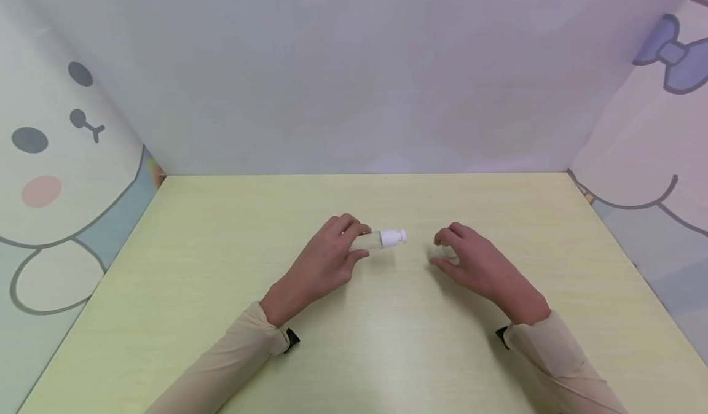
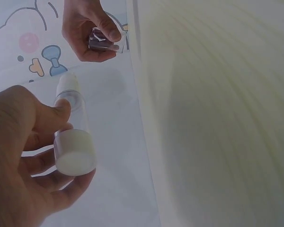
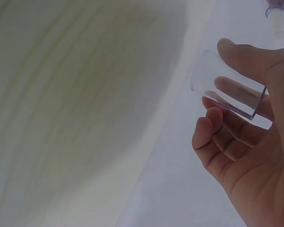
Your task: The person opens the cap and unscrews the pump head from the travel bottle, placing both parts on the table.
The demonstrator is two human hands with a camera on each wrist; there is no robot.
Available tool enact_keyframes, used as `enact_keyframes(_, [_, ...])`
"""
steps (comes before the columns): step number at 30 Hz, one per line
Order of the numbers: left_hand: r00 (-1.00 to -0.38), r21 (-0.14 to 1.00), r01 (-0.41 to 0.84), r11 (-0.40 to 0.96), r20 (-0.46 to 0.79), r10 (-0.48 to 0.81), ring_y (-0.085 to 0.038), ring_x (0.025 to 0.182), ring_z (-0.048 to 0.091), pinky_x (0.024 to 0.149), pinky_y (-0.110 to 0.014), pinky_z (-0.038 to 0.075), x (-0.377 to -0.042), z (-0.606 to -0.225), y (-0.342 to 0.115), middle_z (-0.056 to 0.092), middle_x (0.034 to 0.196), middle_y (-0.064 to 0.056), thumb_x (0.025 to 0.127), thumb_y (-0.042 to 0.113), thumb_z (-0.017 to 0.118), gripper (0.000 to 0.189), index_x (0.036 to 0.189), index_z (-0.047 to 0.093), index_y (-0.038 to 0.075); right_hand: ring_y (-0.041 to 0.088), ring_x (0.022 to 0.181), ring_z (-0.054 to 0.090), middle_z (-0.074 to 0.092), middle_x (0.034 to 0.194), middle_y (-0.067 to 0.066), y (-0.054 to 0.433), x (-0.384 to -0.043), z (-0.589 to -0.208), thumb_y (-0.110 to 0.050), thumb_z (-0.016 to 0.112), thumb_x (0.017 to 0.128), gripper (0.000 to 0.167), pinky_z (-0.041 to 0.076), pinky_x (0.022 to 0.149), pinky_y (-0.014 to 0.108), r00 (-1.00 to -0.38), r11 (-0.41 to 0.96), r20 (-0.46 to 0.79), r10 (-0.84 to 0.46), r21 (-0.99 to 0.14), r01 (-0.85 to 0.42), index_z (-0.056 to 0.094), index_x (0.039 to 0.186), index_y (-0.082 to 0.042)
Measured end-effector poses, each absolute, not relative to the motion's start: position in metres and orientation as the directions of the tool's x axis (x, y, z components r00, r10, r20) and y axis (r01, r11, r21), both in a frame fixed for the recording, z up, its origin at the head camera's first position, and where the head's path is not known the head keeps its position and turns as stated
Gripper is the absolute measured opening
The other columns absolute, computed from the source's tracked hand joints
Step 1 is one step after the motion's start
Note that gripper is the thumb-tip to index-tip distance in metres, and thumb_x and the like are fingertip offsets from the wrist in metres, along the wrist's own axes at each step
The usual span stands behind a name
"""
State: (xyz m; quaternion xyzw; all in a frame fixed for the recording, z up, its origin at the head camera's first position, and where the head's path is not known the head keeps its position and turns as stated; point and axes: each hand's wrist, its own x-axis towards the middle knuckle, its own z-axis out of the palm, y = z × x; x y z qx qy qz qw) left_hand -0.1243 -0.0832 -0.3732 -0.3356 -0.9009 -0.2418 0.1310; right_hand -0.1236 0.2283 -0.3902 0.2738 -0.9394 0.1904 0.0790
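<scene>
My left hand [image 1: 327, 259] holds a small clear bottle [image 1: 390, 238] on its side, its white pump top pointing right. In the left wrist view the bottle's white base [image 2: 75, 153] faces the camera, with the thumb and fingers around the clear body. To the right, my right hand [image 1: 477, 263] grips a clear cap [image 3: 206, 75] between thumb and fingers. The cap is a see-through cylinder, its rim turned toward the bottle's side of the table in the right wrist view. A gap separates cap and pump top. Both hands are above the table's middle.
A pale wood-grain table [image 1: 387, 352] lies under both hands. Behind it rises a plain light wall [image 1: 359, 82]. Cartoon-printed panels [image 1: 50, 156] stand along the left and right sides. Dark straps [image 1: 292, 340] show at the sleeve cuffs.
</scene>
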Motion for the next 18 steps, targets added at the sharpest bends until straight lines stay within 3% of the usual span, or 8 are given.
enact_keyframes(18, [-0.731,0.33,0.677,0.658,0.4,0.553,-0.022,0.096,0.059,0.082,-0.031,0.055,-0.1246,-0.3756,-0.0821,0.067,0.114,-0.006,0.094,0.014,0.078,0.03,0.121,0.068,0.007,0.014,0.08,0.062,0.062,0.098,0.004,0.2318,-0.1261,-0.3913,-0.025,0.081,0.091,0.026,0.055,0.073,0.036,-0.917,0.845,0.07,-0.393,-0.364,-0.39,0.066,0.106,-0.009])
